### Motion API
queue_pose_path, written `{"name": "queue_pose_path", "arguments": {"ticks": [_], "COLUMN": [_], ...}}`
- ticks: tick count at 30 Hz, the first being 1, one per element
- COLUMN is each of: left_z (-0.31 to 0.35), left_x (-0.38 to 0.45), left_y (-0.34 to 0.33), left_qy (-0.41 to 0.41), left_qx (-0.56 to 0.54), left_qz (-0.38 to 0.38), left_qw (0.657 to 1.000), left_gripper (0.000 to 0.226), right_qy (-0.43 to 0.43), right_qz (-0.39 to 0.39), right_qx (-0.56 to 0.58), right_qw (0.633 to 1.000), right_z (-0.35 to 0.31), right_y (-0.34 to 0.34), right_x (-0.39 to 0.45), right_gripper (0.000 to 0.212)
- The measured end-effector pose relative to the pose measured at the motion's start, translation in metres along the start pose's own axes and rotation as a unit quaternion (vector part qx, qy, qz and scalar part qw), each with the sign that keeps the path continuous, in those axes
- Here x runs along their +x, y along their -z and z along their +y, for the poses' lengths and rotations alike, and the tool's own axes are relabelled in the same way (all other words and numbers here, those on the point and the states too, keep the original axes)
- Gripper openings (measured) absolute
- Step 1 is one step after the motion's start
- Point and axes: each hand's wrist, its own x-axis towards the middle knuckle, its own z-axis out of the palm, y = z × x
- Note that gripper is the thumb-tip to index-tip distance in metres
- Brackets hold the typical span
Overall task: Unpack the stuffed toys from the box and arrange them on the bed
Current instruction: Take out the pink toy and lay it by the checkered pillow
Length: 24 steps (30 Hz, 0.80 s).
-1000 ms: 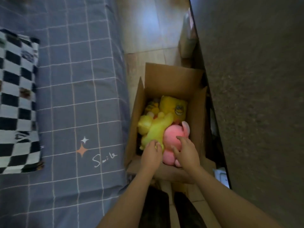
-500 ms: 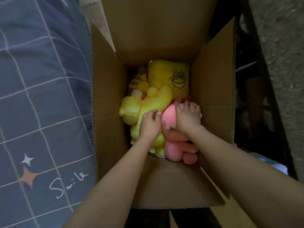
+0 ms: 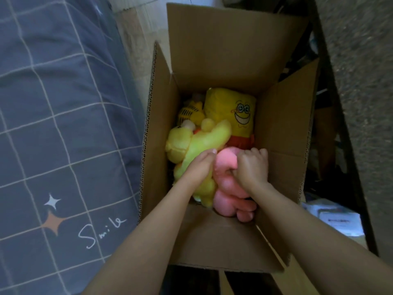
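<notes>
Both hands down in the box (image 3: 282, 133): left hand (image 3: 200, 165) flat, open on the yellow-green toy (image 3: 204, 143), prob. holding it aside; right hand (image 3: 253, 167) fisted into the pink toy (image 3: 229, 188) for lift-out. Bed (image 3: 59, 124) just left, toy-free.

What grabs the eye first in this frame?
The open cardboard box on the floor, packed with bright plush: a pink toy at the near end under both hands, a yellow-green toy beside it, and a grinning yellow square toy at the far end. The right hand is clenched on the pink toy; the left hand presses in alongside. The blue grid bedspread fills the left.
</notes>
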Motion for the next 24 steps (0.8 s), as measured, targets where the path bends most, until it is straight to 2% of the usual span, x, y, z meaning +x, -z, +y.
{"name": "queue_pose_path", "arguments": {"ticks": [3, 6, 9, 13, 15, 17, 19, 21, 22, 24], "left_z": [0.01, 0.028, 0.043, 0.068, 0.076, 0.085, 0.093, 0.094, 0.092, 0.086], "left_x": [-0.014, -0.037, -0.058, -0.097, -0.114, -0.133, -0.156, -0.179, -0.194, -0.22], "left_y": [0.0, 0.0, -0.001, 0.01, 0.021, 0.028, 0.037, 0.051, 0.061, 0.078], "left_qy": [0.007, 0.028, 0.062, 0.06, 0.027, -0.024, -0.074, -0.125, -0.155, -0.201], "left_qx": [-0.021, -0.043, -0.088, -0.153, -0.175, -0.16, -0.133, -0.107, -0.106, -0.116], "left_qz": [-0.017, -0.038, -0.047, -0.029, -0.047, -0.06, -0.036, -0.005, 0.006, 0.025], "left_qw": [1.0, 0.998, 0.993, 0.986, 0.983, 0.985, 0.988, 0.986, 0.982, 0.972], "left_gripper": [0.021, 0.021, 0.048, 0.059, 0.059, 0.049, 0.068, 0.09, 0.095, 0.106], "right_qy": [0.015, 0.022, 0.042, 0.023, 0.004, -0.007, -0.01, -0.002, 0.016, 0.058], "right_qz": [0.031, 0.082, 0.138, 0.2, 0.173, 0.128, 0.076, 0.023, 0.005, -0.017], "right_qx": [-0.012, -0.011, 0.013, 0.127, 0.182, 0.255, 0.365, 0.468, 0.488, 0.525], "right_qw": [0.999, 0.996, 0.989, 0.971, 0.968, 0.959, 0.928, 0.883, 0.873, 0.849], "right_z": [-0.006, -0.007, -0.004, 0.002, 0.004, 0.005, 0.001, -0.011, -0.021, -0.043], "right_y": [0.023, 0.056, 0.082, 0.124, 0.147, 0.168, 0.195, 0.226, 0.24, 0.265], "right_x": [-0.022, -0.042, -0.055, -0.073, -0.08, -0.086, -0.092, -0.098, -0.102, -0.11], "right_gripper": [0.017, 0.02, 0.022, 0.016, 0.021, 0.031, 0.037, 0.028, 0.027, 0.044]}}
